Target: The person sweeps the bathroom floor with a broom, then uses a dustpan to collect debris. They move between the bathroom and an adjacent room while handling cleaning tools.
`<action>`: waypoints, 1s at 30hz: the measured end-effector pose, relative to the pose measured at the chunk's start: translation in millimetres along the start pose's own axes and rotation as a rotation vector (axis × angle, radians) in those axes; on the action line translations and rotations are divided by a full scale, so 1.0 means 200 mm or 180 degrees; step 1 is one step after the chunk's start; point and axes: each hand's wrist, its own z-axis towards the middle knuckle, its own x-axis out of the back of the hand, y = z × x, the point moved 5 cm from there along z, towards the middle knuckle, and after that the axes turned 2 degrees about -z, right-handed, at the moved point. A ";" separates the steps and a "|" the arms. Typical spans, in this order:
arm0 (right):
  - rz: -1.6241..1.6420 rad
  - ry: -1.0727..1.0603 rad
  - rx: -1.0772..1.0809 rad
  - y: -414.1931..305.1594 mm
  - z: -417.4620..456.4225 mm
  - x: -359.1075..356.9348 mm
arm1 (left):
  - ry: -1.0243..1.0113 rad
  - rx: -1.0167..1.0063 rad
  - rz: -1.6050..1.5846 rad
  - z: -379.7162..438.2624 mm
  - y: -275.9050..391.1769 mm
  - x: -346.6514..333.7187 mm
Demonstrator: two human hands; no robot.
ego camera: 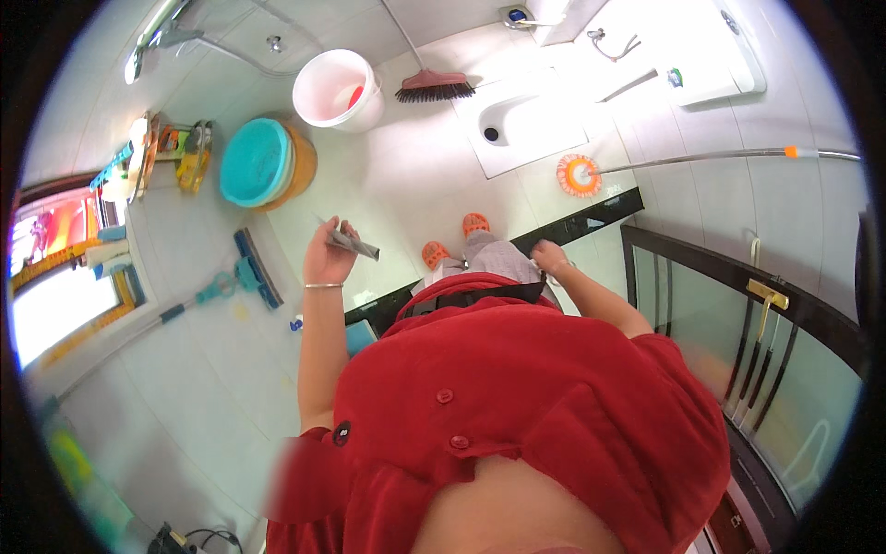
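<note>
My left hand (329,251), raised in front of me on the left with a bangle at the wrist, grips a thin flat grey object (354,244). Its exact kind cannot be made out. My right hand (549,257) hangs low at my right side, beside the grey trousers (500,257) and the loose end of a black waist strap (533,291). Its fingers are curled and partly hidden, so any hold on the strap or cloth is unclear. Orange clogs (435,254) are on my feet, just past a black stone threshold (588,219).
Ahead are a squat toilet (504,127), a pink broom (435,80), a white bucket (339,90) and turquoise basins (255,163). An orange mop (579,174) stands right. A squeegee (257,269) leans left; a framed glass door (740,270) is at right.
</note>
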 end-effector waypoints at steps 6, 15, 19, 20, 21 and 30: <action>0.0343 -0.0061 -0.2015 0.44 -0.42 -0.08 | -0.0170 -0.0120 -0.0144 -0.05 0.11 0.18; 0.0197 0.0830 -0.0751 0.23 0.02 -0.08 | 0.0205 -0.0354 -0.0472 -0.13 0.29 0.65; -0.0428 0.1107 -0.0422 -0.14 0.12 0.07 | 0.0296 -0.0497 -0.0729 -0.10 0.29 0.79; -0.1077 0.1275 0.0012 0.05 0.30 0.01 | 0.0372 -0.0421 -0.0742 -0.08 0.29 0.73; -0.1049 0.1667 0.0488 0.07 0.42 0.00 | 0.0485 -0.0420 -0.0792 -0.07 0.28 0.70; 0.3631 -0.0013 -0.0199 -1.16 1.46 0.58 | 0.0751 -0.0976 -0.1383 0.10 0.40 0.43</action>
